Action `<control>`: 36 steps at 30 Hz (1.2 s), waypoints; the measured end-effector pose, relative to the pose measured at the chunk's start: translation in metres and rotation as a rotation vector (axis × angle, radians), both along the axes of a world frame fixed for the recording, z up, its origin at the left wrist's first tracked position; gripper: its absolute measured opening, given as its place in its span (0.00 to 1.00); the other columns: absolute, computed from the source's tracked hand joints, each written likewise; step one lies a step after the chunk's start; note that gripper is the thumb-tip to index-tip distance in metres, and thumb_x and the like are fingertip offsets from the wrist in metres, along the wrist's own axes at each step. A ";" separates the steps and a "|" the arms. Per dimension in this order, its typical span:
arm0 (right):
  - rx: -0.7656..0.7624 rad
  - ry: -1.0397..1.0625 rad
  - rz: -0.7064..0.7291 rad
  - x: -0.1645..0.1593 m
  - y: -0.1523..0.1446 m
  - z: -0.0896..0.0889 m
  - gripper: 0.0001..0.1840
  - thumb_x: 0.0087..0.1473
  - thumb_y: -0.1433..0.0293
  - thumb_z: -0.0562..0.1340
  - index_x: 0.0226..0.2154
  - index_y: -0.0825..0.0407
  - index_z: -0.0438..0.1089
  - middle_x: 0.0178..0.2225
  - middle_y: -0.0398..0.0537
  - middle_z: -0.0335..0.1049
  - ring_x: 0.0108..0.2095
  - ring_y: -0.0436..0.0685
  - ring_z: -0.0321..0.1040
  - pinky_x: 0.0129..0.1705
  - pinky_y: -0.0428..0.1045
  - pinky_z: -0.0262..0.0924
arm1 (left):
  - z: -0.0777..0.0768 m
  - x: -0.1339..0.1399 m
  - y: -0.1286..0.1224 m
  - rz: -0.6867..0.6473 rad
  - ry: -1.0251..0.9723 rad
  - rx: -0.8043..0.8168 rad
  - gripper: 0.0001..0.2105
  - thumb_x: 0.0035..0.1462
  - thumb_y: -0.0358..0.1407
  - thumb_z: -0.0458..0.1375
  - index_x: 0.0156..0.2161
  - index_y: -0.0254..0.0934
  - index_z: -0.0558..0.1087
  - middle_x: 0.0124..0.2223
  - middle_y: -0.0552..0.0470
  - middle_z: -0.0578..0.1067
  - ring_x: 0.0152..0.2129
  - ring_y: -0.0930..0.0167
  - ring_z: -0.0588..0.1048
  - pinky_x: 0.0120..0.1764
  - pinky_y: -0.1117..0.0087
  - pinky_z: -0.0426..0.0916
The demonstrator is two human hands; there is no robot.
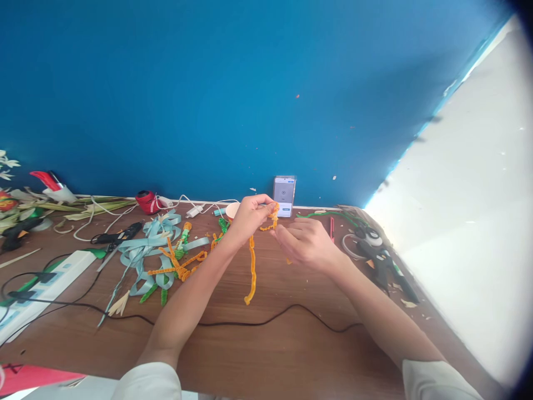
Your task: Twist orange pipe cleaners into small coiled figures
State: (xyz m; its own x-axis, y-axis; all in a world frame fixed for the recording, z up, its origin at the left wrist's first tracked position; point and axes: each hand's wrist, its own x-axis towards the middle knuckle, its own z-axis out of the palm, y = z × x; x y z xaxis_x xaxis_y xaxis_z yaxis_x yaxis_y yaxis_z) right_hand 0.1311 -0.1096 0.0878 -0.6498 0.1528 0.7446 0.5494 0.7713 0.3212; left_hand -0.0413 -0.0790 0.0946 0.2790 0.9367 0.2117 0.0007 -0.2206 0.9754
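My left hand (252, 218) pinches an orange fuzzy pipe cleaner (275, 210) between thumb and fingers, above the middle of the table. Part of it is bent into a small curled shape. My right hand (306, 243) is closed on the lower part of the same piece, its fingertips just below the left ones. From beneath the left hand a yellow-orange length (252, 272) hangs or lies downward; I cannot tell whether it joins the held piece. A small orange tip shows under my right hand.
Left of my arm lie pale blue ribbon (139, 250), orange twisted pipe cleaners (179, 266), a glue gun (120, 236) and a white power strip (54, 289). A phone (285, 194) leans on the wall. Dark-handled tools (385, 266) lie right; a black cable (266, 322) crosses the front.
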 end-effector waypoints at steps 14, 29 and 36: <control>-0.220 0.086 0.407 -0.047 -0.069 -0.007 0.15 0.63 0.71 0.59 0.24 0.53 0.69 0.16 0.37 0.56 0.17 0.47 0.49 0.24 0.49 0.44 | 0.017 -0.032 0.033 0.280 -0.138 0.161 0.12 0.61 0.44 0.58 0.34 0.37 0.69 0.16 0.62 0.58 0.12 0.79 0.51 0.18 0.75 0.43; -0.202 0.286 0.050 0.023 -0.012 0.024 0.06 0.60 0.74 0.63 0.40 0.52 0.75 0.19 0.38 0.67 0.18 0.47 0.54 0.26 0.47 0.50 | 0.041 -0.024 -0.027 -0.189 0.070 0.296 0.14 0.58 0.39 0.57 0.49 0.37 0.71 0.27 0.58 0.60 0.21 0.76 0.57 0.24 0.73 0.52; -0.277 0.312 0.095 0.024 -0.012 0.024 0.07 0.60 0.73 0.62 0.41 0.52 0.75 0.19 0.38 0.66 0.20 0.48 0.60 0.26 0.47 0.51 | 0.039 -0.014 -0.038 -0.038 0.292 0.310 0.10 0.60 0.42 0.59 0.37 0.37 0.74 0.28 0.56 0.65 0.23 0.77 0.58 0.24 0.74 0.51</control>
